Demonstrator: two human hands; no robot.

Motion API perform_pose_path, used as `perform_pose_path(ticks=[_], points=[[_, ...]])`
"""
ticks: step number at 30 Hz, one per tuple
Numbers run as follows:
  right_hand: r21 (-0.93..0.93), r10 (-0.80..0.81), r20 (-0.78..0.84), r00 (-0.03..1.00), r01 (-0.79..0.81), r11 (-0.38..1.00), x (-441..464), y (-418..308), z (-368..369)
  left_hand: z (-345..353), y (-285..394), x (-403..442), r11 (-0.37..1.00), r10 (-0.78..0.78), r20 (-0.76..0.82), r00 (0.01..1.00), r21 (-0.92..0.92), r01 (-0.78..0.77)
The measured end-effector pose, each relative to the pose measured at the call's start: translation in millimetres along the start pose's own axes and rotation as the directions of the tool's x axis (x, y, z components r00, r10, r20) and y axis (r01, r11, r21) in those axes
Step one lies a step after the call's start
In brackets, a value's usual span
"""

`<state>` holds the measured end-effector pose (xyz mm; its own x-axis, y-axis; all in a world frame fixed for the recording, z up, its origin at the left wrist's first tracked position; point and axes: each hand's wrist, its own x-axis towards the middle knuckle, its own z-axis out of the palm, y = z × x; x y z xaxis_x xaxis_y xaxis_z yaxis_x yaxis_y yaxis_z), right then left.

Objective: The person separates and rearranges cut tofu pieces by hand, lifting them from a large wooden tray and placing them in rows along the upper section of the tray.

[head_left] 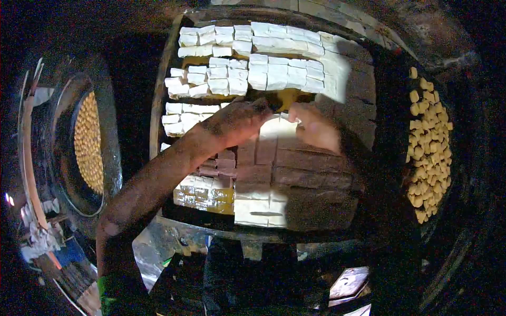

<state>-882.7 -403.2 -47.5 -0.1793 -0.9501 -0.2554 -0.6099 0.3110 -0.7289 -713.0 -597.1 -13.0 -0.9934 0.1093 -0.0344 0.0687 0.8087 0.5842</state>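
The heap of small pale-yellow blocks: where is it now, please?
In the head view, that heap sits at the right, beyond the shadowed side of the white rectangular blocks.

Extended forward with both arms (195, 146), bent at left elbow (109, 226) (deep in shadow along right forearm (362, 171)). Positioned near each other at left hand (252, 114) and right hand (317, 128), apparently with fingers curled.
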Motion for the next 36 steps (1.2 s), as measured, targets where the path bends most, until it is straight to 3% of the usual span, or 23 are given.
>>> perform_pose_path(ticks=[3, 5, 6, 7, 9, 11, 14, 16, 18, 19, 21, 22, 23, 25, 27, 29, 31, 32, 34, 35, 36], points=[[0.118, -0.032, 0.051, 0.998, 0.026, 0.993, 9, 8, -1, -4, -5, 7, 0.984, -0.15, 0.097, 0.984, -0.078, 0.157], [-0.135, -0.021, 0.122, 0.992, 0.037, 0.99, 16, -4, -17, 26, -41, 14, 0.992, 0.024, 0.026, 0.999, -0.124, -0.021], [-0.112, -0.067, 0.102, 0.993, 0.078, 0.991, 16, -10, -20, 25, -41, 16, 0.992, -0.023, 0.13, 0.991, -0.124, 0.039], [-0.09, -0.112, 0.082, 0.99, 0.12, 0.989, 17, -19, -25, 24, -40, 19, 0.991, -0.025, 0.126, 0.992, -0.126, 0.041], [-0.239, 0.165, 0.251, 0.954, -0.105, 0.965, 29, -18, -31, 18, -36, 24, 0.999, -0.018, 0.133, 0.991, -0.048, 0.025], [-0.331, 0.165, 0.318, 0.934, -0.053, 0.942, 37, -19, -35, 17, -33, 25, 1.0, 0.012, 0.064, 0.998, 0.001, -0.012], [-0.447, 0.177, 0.414, 0.893, 0.03, 0.894, 42, -23, -40, -6, -20, 28, 0.988, 0.031, 0.194, 0.981, -0.151, -0.001], [-0.474, 0.182, 0.443, 0.878, 0.058, 0.878, 40, -24, -41, -22, -4, 34, 0.988, -0.106, 0.396, 0.912, -0.061, 0.141], [-0.327, 0.044, 0.347, 0.937, 0.077, 0.942, 29, -25, -41, -12, -13, 35, 0.979, -0.176, 0.486, 0.856, -0.002, 0.203], [-0.326, 0.044, 0.346, 0.937, 0.077, 0.942, 25, -31, -42, 15, -37, 33, 1.0, 0.004, 0.304, 0.953, 0.023, -0.012], [-0.353, 0.006, 0.318, 0.948, 0.112, 0.929, 16, -37, -44, 14, -33, 27, 0.972, 0.208, 0.122, 0.97, 0.085, -0.219], [-0.352, 0.008, 0.317, 0.948, 0.11, 0.93, 10, -35, -39, 15, -30, 21, 0.986, 0.157, 0.085, 0.984, 0.037, -0.16], [-0.123, 0.116, 0.249, 0.962, -0.088, 0.989, 4, -26, -28, 11, -19, 14, 0.995, 0.102, 0.052, 0.993, -0.014, -0.101], [0.125, 0.236, 0.207, 0.95, -0.265, 0.956, -4, -20, -5, 22, -10, 9, 0.994, 0.11, -0.01, 0.994, 0.013, -0.11], [0.459, 0.397, -0.15, 0.906, -0.292, 0.839, -5, -28, 20, 29, -4, 5, 0.992, 0.12, -0.075, 0.99, 0.043, -0.117], [0.166, 0.232, -0.16, 0.959, -0.205, 0.965, -16, -28, 11, 33, 1, 1, 0.974, 0.193, -0.232, 0.953, 0.164, -0.157], [-0.109, -0.009, -0.205, 0.979, -0.014, 0.994, -17, -18, 12, 32, 0, -4, 0.981, 0.185, -0.28, 0.942, 0.116, -0.158], [-0.202, -0.09, -0.209, 0.974, 0.047, 0.978, -16, -21, 8, 29, -2, -1, 0.998, 0.003, -0.139, 0.99, -0.069, -0.013], [-0.139, 0.053, 0.003, 0.999, -0.052, 0.989, -9, -23, -13, 20, -8, 6, 0.96, -0.157, 0.039, 0.987, -0.227, 0.161], [-0.124, 0.099, 0.077, 0.992, -0.089, 0.988, -4, -22, -22, 12, -11, 11, 0.988, -0.011, -0.067, 0.998, -0.157, 0.001], [-0.137, 0.043, 0.13, 0.991, -0.025, 0.99, 1, -17, -30, 5, -12, 15, 0.985, 0.142, -0.16, 0.977, -0.072, -0.155]])
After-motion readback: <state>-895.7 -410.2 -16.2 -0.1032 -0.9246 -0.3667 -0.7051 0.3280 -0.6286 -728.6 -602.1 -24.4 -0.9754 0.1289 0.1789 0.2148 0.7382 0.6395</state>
